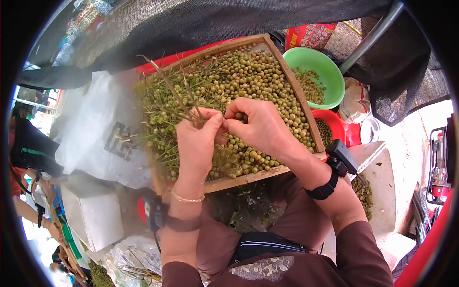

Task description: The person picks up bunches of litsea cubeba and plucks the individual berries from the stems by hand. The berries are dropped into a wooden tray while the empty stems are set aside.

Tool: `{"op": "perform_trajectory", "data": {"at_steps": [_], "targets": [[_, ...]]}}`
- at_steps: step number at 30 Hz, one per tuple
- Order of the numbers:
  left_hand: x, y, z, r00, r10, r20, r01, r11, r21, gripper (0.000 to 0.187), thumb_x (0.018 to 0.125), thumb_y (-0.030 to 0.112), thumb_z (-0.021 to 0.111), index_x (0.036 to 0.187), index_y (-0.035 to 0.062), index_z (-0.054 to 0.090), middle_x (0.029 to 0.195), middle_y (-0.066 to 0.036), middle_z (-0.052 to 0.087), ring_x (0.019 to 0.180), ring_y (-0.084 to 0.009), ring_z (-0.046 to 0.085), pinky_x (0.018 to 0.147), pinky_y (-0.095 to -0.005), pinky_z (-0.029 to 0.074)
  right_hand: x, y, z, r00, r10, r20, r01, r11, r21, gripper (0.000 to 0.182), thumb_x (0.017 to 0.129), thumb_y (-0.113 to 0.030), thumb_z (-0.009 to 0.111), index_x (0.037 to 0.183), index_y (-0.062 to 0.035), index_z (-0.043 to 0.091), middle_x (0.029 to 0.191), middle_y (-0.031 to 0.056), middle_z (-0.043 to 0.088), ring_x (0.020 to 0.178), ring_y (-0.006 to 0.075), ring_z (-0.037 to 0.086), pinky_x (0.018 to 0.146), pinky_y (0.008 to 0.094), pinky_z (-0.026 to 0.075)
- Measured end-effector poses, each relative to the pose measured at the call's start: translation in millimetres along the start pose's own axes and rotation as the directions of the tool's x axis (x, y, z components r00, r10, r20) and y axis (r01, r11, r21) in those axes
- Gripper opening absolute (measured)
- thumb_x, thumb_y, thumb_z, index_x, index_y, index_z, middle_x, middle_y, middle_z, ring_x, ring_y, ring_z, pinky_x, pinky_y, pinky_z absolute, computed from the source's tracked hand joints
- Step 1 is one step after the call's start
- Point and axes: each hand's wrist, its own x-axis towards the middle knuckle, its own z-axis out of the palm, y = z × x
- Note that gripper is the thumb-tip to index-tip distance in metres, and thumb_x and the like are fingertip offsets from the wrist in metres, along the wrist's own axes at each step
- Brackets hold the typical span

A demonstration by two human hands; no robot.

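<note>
Netting (201, 24): dark mesh, draped across the top of view, over a metal pole (370, 36) at upper right.
White bag (100, 129): large, crumpled, dark print on it; lies left of the tray, touching its left edge.
Tray (299, 100): wooden frame with a mesh bottom, tilted across the lap; front rail rests near the knees.
Berries (258, 76): small round green-yellow ones, thick over the right and middle of the tray.
Stalks (160, 115): stemmy tangle with berries attached, heaped over the left part of the tray.
White box (93, 213): foam-like block, lower left, below the bag.
Green bowl (325, 71): just right of the tray's far corner, some berries inside.
Red bowl (332, 126): smaller, below the green one, beside the tray's right rail; dark green berries in it.
Left hand (196, 143): over the tray's middle, fingers clenched round a bunch of stems (184, 98) that sticks up and away; gold bangle on the wrist, dark band lower on the forearm.
Right hand (260, 126): just beside the left, touching it; fingertips pinched at the bunch near the left thumb, what lies between them too small to tell. Black strap with a small device on the wrist.
</note>
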Motion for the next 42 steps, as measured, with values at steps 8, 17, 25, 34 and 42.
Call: {"op": "perform_trajectory", "data": {"at_steps": [8,17,25,34,42], "targets": [[5,10,-15,0.978,-0.203,-0.046,0.172,0.915,-0.366,0.011,0.086,0.012,0.055,0.092,0.0036,0.055,0.078,-0.010,0.064,0.066,-0.0194,0.065,0.050,-0.0241,0.046,3,-8,-14,0.968,0.214,0.132,-0.247,0.717,0.651,0.010,0.081,-0.005,0.054,0.087,0.0008,0.059,0.071,0.0037,0.060,0.051,0.0045,0.051,0.043,0.0170,0.037],[-1,10,-6,0.977,-0.102,0.186,0.106,0.994,-0.010,0.013,0.085,0.009,0.053,0.094,0.0020,0.058,0.075,-0.005,0.064,0.060,-0.0122,0.062,0.050,-0.0202,0.044,3,-9,-22,0.904,0.244,0.351,-0.413,0.713,0.567,0.020,0.085,-0.013,0.054,0.101,0.0008,0.053,0.074,0.0037,0.061,0.049,0.0034,0.051,0.040,0.0153,0.036],[-2,13,-3,0.979,-0.068,0.194,0.069,0.998,0.004,0.012,0.083,0.010,0.060,0.091,0.0009,0.060,0.074,-0.005,0.063,0.061,-0.0108,0.061,0.051,-0.0197,0.046,4,-11,-23,0.901,0.263,0.344,-0.412,0.767,0.492,0.021,0.088,-0.016,0.053,0.102,-0.0009,0.053,0.073,0.0021,0.059,0.049,0.0023,0.049,0.041,0.0141,0.035],[-1,0,6,0.976,0.040,0.214,-0.116,0.927,0.356,0.008,0.087,0.006,0.050,0.086,-0.0009,0.055,0.069,-0.004,0.059,0.059,-0.0094,0.058,0.053,-0.0218,0.049,4,1,-7,0.935,0.240,0.259,-0.332,0.849,0.411,0.016,0.084,-0.012,0.054,0.083,0.0033,0.057,0.063,0.0049,0.058,0.047,0.0067,0.050,0.041,0.0207,0.039],[-4,-15,8,0.934,0.207,0.291,-0.351,0.680,0.644,0.005,0.085,0.006,0.050,0.084,0.0009,0.052,0.066,-0.006,0.059,0.053,-0.0136,0.058,0.048,-0.0258,0.045,8,11,-8,0.976,0.163,0.144,-0.188,0.965,0.182,0.016,0.081,-0.011,0.056,0.086,0.0037,0.058,0.066,0.0076,0.059,0.059,0.0118,0.054,0.051,0.0271,0.043]]}}
